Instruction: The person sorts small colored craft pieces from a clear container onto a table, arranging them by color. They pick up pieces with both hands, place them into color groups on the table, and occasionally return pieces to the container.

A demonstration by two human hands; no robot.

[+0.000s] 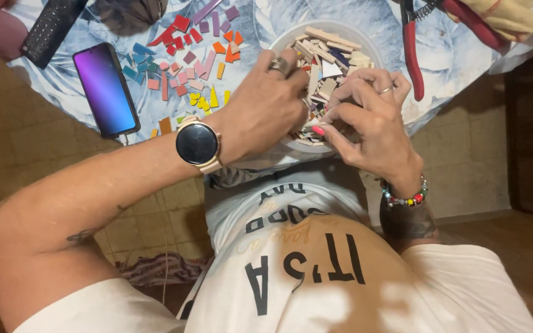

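A white bowl (285, 38) heaped with small flat tile pieces (331, 52), mostly beige with a few dark and white ones, stands at the near edge of the table. My left hand (260, 111), with a ring and a round dark watch at the wrist, reaches into the bowl's near left side with fingers bent among the pieces. My right hand (371, 117), with a ring and a beaded bracelet, is in the bowl's near side, fingertips pinching among the pieces. What each fingertip holds is hidden.
Coloured tile pieces (189, 58) lie sorted by hue left of the bowl on a blue patterned cloth (451, 55). A phone (105, 89) with a lit purple screen lies further left, a dark remote (49, 28) beyond it. Red-handled pliers (409, 49) lie right of the bowl.
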